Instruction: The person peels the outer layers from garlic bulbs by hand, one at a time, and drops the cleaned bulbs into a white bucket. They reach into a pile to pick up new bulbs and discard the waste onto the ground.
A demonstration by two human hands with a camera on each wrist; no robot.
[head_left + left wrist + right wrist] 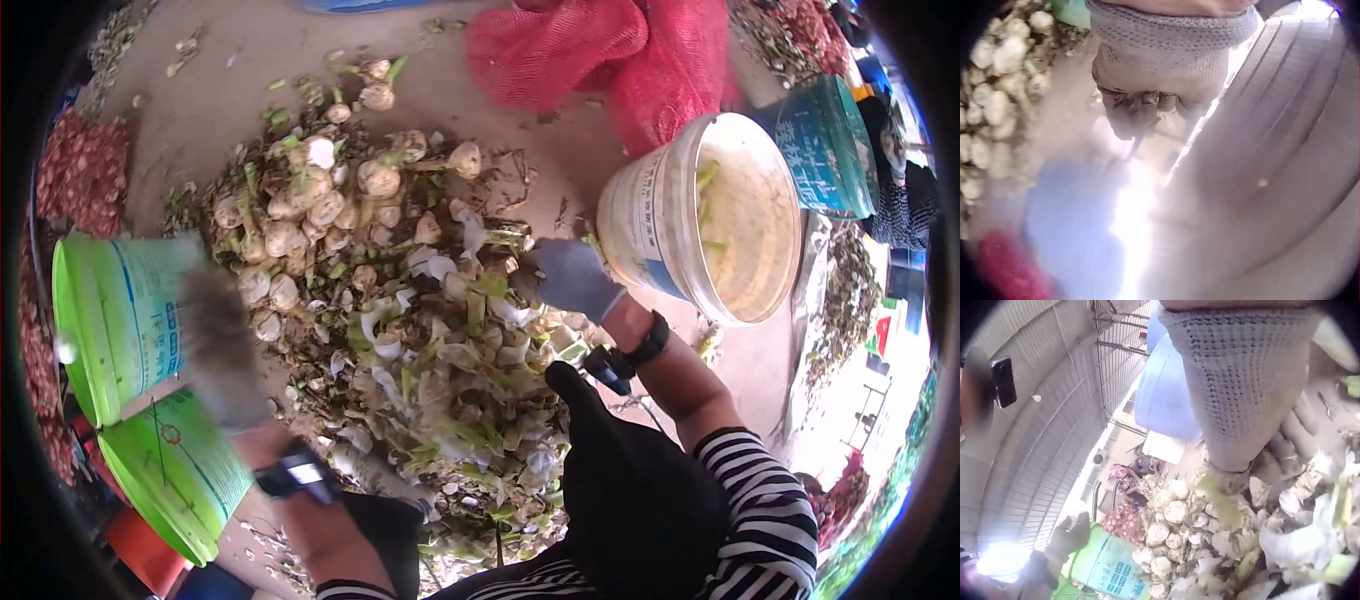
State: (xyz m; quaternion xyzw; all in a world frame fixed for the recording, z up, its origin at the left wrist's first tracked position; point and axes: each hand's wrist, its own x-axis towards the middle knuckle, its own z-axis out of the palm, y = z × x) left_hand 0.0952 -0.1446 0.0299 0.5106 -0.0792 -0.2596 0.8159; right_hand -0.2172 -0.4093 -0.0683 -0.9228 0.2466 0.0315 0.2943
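At far left, a red net bag (80,170) of bulbs lies on the floor (220,90), and just beside it two green buckets (110,310) lie tipped on their sides, one in front of the other. The gloved left hand (225,350) is raised above the edge of these buckets, blurred in the head view. The left wrist view shows its fingers (1141,115) bent downward, but I cannot tell whether they hold anything. In the middle, a heap of pale garlic bulbs (300,210) sits on the floor, and nearer the person it merges into a wide mound of white and green scraps (450,380). The gloved right hand (572,278) reaches down onto the right side of that mound. In the right wrist view its fingers (1285,447) sink among the scraps (1272,537), so whether they pinch a piece cannot be told. Right of that hand a white bucket (640,215) tilts toward the person, with a few green bits inside. A teal bucket (825,145) stands behind it, and a red net sack (590,50) lies at top centre.
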